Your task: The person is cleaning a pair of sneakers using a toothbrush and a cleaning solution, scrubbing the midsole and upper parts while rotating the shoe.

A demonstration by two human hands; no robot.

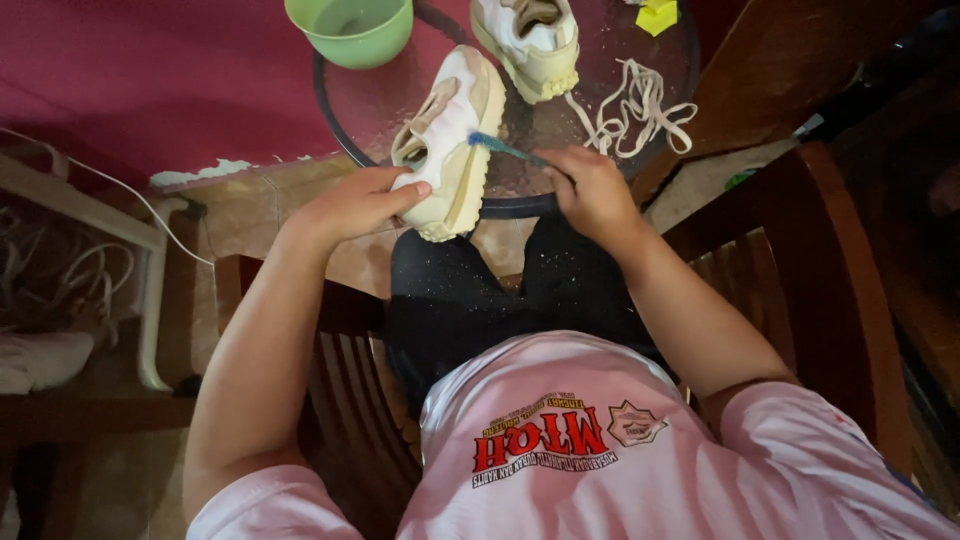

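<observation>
Near the upper middle of the frame, the left hand [358, 203] curls around the heel end of a cream sneaker [450, 140], thumb lying along its side and fingers wrapped beneath, pinching the shoe steady. The sneaker lies tilted with its toe pointing toward the top of the frame, its heel hanging over the near edge of the round glass bench [350, 120]. Just to the right, the right hand [592, 190] is closed in a fist around the handle of a blue toothbrush [505, 149], whose head touches the sneaker's upper side wall.

Higher up, at the top edge, a second cream sneaker [530, 38] stands on the bench, apart from the first. Loose white shoelaces [640, 112] lie in a tangle to its right, near the bench's rim. A green plastic bowl [350, 30] sits at the upper left of the bench, and a small yellow object [657, 15] shows at the top edge, too cropped to identify. The person sits on a wooden slatted chair [350, 400].
</observation>
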